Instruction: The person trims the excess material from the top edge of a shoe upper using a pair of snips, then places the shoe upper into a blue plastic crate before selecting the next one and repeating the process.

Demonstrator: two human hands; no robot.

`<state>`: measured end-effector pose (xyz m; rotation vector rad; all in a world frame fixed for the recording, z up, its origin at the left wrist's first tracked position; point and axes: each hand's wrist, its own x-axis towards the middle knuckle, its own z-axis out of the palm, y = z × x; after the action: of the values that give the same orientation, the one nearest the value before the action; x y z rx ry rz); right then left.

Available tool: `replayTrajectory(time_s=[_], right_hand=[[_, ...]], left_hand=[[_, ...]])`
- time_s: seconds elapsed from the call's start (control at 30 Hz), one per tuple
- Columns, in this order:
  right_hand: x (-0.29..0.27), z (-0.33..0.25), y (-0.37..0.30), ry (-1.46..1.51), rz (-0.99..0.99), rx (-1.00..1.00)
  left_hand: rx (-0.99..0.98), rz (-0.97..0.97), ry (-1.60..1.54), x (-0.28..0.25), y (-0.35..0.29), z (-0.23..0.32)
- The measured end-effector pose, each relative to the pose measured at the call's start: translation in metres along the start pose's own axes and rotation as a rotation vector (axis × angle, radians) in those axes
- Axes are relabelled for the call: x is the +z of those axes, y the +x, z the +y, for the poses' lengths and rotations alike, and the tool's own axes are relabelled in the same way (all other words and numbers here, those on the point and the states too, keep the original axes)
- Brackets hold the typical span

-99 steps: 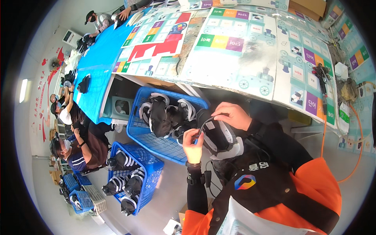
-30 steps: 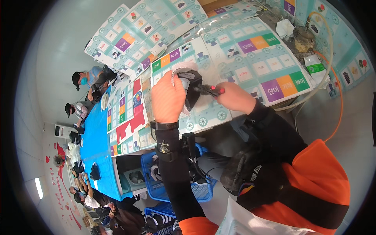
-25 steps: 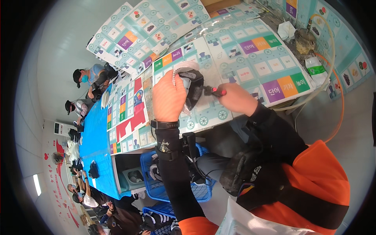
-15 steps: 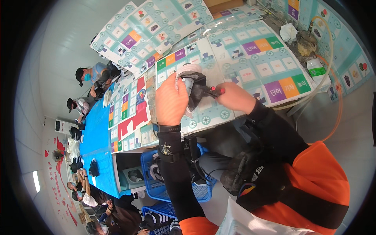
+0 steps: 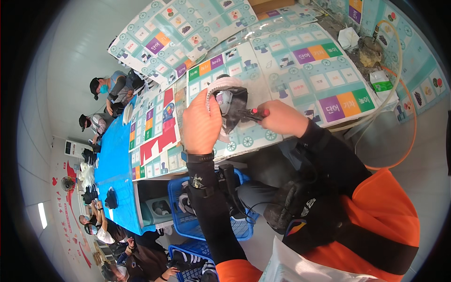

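Observation:
A black shoe upper with a pale, curved sole edge (image 5: 226,83) is held over the table sheet. My left hand (image 5: 201,127) is closed around its left side, with the thumb toward the inside. Grey lining shows in the shoe's opening. My right hand (image 5: 284,117) grips a dark hand tool with red ends (image 5: 253,113), which look like plier handles. The tool's far end meets the black material, and its tip is hidden there. Both hands are just above the near edge of the table (image 5: 324,82).
Printed sheets cover the table, and a large one (image 5: 183,28) stands raised at the back. A hose (image 5: 399,56) runs down the right side. Blue baskets with shoes (image 5: 181,221) sit below. At left is a blue-topped table (image 5: 112,155) with people working along it.
The shoe has tilted slightly, so more of its opening shows. My left hand has shifted a little left and the tool has turned slightly. The whole view has moved slightly.

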<state>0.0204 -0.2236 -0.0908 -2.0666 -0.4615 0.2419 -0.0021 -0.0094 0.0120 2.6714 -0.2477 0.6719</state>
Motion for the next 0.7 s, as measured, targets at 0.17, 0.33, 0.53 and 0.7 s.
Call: replayTrajectory(time_s=[0.17, 0.33, 0.53, 0.7], right_hand=[[-0.002, -0.005, -0.005, 0.061, -0.025, -0.012], [-0.007, -0.003, -0.006, 0.010, -0.014, -0.018], [0.000, -0.007, -0.003, 0.010, 0.196, -0.092], [-0.009, -0.002, -0.006, -0.147, 0.147, -0.074]], left_hand=[[0.005, 0.032, -0.030, -0.002, 0.002, 0.000], [0.007, 0.017, -0.044, 0.005, 0.006, 0.001], [-0.004, 0.027, -0.022, -0.004, 0.008, -0.002], [0.020, 0.021, -0.040, 0.008, 0.014, 0.003]])
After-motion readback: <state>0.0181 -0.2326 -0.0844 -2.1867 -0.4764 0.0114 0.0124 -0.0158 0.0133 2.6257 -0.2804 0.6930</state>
